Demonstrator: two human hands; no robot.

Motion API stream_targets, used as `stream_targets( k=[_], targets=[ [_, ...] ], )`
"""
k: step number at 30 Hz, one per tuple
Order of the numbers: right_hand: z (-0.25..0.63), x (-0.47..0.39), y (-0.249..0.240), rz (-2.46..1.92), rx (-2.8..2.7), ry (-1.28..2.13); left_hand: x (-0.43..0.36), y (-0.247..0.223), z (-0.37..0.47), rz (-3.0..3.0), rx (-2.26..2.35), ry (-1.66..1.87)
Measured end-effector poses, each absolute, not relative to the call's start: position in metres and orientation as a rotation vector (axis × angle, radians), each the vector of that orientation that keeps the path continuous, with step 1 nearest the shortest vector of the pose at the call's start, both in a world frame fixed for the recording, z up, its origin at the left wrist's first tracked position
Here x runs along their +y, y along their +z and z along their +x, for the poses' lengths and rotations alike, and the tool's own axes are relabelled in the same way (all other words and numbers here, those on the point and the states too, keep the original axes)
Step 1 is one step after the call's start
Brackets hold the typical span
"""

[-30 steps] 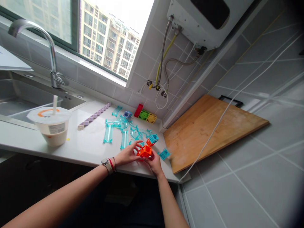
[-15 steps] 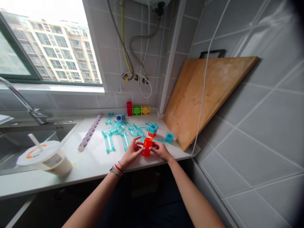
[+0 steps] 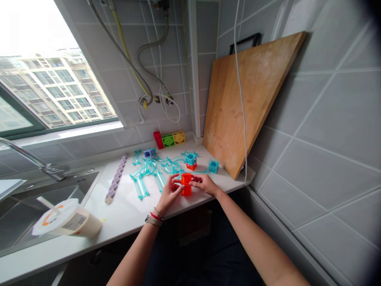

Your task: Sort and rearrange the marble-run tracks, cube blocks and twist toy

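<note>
Left hand (image 3: 168, 195) and right hand (image 3: 207, 185), fingers narrowly parted, clasp an orange block stack (image 3: 186, 190) (likely light, stiff, slick), best held by sidewalls between opposing fingertips.

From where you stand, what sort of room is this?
Most likely a kitchen: there's a sink with a curved tap, a white countertop, and a large wooden board leaning against the tiled wall.

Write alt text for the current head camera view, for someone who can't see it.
Two bare hands, left and right, hold an upright stack of two orange-red blocks near the edge of a white counter. Clear teal track pieces lie beyond; a lidded cup stands left, a wooden board leans right.
</note>
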State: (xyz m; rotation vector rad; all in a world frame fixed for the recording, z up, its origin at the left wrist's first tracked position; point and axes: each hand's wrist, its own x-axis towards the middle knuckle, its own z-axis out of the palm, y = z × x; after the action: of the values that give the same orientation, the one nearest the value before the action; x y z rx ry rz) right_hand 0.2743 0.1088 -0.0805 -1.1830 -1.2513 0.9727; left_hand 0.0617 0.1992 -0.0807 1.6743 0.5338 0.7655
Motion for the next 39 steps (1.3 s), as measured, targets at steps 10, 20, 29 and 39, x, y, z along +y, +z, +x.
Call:
stream_targets(
  k=[10,20,29,39],
  targets=[
    [0.277,0.111,-0.087,-1.156,-1.255,1.002,0.202,-0.081,0.061,1.646,0.496,0.751],
    [0.277,0.111,-0.093,-1.223,-1.259,0.943,0.199,-0.076,0.062,1.649,0.488,0.738],
    [0.273,0.108,-0.087,-1.221,-1.28,0.929,0.195,-0.072,0.061,1.693,0.464,0.666],
    [0.275,0.113,-0.092,-1.236,-1.093,0.872,0.2,-0.06,0.061,1.653,0.519,0.713]
  ],
)
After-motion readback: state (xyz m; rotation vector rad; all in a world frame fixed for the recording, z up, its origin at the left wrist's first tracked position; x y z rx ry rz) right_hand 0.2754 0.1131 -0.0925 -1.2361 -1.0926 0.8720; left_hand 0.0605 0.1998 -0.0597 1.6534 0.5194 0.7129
